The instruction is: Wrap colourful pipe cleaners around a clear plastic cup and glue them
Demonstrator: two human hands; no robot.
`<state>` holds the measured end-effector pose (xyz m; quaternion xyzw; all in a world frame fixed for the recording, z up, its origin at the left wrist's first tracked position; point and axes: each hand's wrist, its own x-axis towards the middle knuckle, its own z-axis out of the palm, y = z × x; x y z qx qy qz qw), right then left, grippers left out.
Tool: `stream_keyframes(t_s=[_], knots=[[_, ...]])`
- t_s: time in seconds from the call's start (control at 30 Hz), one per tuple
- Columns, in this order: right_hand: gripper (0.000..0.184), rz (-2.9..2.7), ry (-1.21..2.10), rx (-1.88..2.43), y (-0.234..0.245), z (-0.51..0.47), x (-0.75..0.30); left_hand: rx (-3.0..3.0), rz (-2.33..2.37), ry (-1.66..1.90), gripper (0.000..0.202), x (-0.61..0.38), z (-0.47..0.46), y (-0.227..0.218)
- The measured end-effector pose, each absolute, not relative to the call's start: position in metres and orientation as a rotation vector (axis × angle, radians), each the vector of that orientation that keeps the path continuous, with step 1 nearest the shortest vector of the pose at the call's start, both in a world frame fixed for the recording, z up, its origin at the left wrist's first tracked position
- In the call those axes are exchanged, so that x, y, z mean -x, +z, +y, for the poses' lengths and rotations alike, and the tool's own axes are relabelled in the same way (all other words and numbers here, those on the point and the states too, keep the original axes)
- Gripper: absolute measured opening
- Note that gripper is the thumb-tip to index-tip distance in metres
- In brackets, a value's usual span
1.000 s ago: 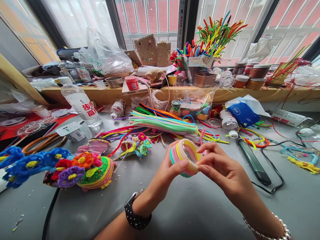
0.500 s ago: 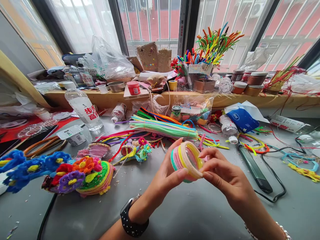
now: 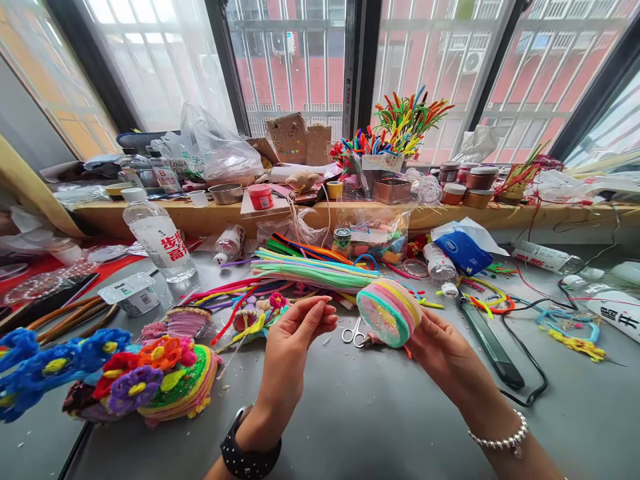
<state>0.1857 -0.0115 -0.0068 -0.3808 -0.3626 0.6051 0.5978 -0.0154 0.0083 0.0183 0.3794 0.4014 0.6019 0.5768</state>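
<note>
My right hand (image 3: 440,350) holds a round pastel coil (image 3: 389,311) of wound pipe cleaners, striped pink, yellow and green, lifted above the grey table (image 3: 380,413). My left hand (image 3: 295,333) hovers a little to the coil's left with its palm up, fingers loosely curled and empty. Small scissors (image 3: 354,331) lie on the table between the two hands. A bundle of green and mixed pipe cleaners (image 3: 315,270) lies just behind the hands.
Finished woven pieces with flowers (image 3: 150,370) and blue flowers (image 3: 45,363) sit at the left. A water bottle (image 3: 159,233) stands behind them. A black tool with a cable (image 3: 493,347) lies at the right. The window ledge (image 3: 320,210) is crowded with jars, bags and pipe cleaners.
My left hand has let go of the coil and drawn away to the left. My right hand now holds the coil alone, turned so its side shows. The camera tilted up.
</note>
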Motion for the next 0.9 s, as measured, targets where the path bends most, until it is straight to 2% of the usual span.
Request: stream_keyframes(t_s=[0.13,0.27,0.57,0.77,0.9], knots=[[0.029,-0.856,1.391,0.878,-0.008,-0.011,-0.186,-0.930,0.966,1.397,0.020,0.016,0.007,0.019],[0.025,-0.894,1.309,0.908,-0.005,-0.013,-0.184,-1.027,0.988,1.388,0.021,0.015,0.008,0.019],[0.024,-1.190,0.963,1.068,0.001,-0.018,-0.185,-1.248,1.073,1.314,0.025,0.016,0.014,0.013],[0.016,-1.603,0.668,1.164,0.036,0.002,-0.198,-1.522,1.220,1.153,0.015,0.020,0.027,0.002],[0.013,-1.874,0.566,1.126,0.059,0.025,-0.199,-1.655,1.315,1.115,0.017,0.023,0.031,-0.003]])
